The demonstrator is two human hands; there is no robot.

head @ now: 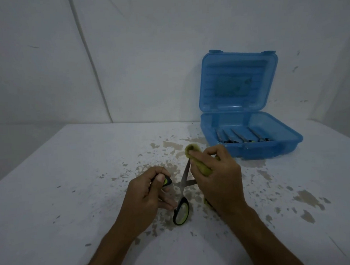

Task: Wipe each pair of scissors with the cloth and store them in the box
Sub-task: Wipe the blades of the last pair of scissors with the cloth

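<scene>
A pair of scissors (184, 180) with black and yellow-green handles is held spread apart over the middle of the table. My left hand (145, 196) grips one handle, while the other handle loop hangs below at the centre. My right hand (219, 176) holds a yellow-green cloth (198, 159) folded around the upper blade, hiding the blade's tip. The blue plastic box (290, 144) stands to the right at the back, its lid (238, 80) raised upright. Several scissors (243, 137) lie side by side inside it.
The white table (71, 178) is flecked with worn brownish patches around my hands. A white wall rises right behind the box. A bit of yellow-green and black shows under my right wrist; what it is cannot be told.
</scene>
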